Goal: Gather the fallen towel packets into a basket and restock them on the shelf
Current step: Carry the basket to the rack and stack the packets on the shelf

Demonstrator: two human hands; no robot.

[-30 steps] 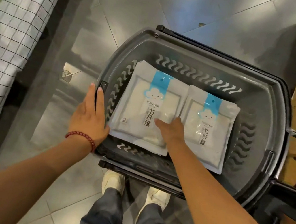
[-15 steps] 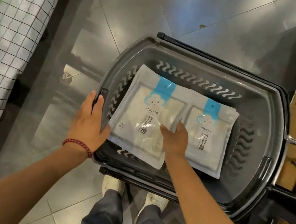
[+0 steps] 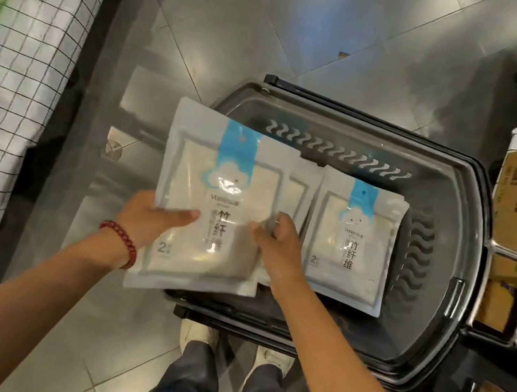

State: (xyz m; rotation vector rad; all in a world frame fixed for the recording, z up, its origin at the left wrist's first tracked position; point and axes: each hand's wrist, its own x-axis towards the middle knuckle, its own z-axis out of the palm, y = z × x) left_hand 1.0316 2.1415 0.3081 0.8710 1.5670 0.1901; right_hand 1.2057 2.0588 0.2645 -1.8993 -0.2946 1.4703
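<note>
Gripping packet point(image 3: 216, 196) edges, both hands point(image 3: 153, 217) point(image 3: 279, 249) hold it overhanging basket's point(image 3: 464, 210) left rim.

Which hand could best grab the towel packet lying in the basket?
Probably the right hand: it is right beside the lying packet in the basket, though both hands hold the lifted packet. The left hand grips its far edge.

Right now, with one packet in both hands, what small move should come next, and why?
Probably lift the held packet clear of the basket rim. The left hand and right hand both grip its lower part, and it hangs partly over that rim, while a second packet lies flat inside the basket.
</note>
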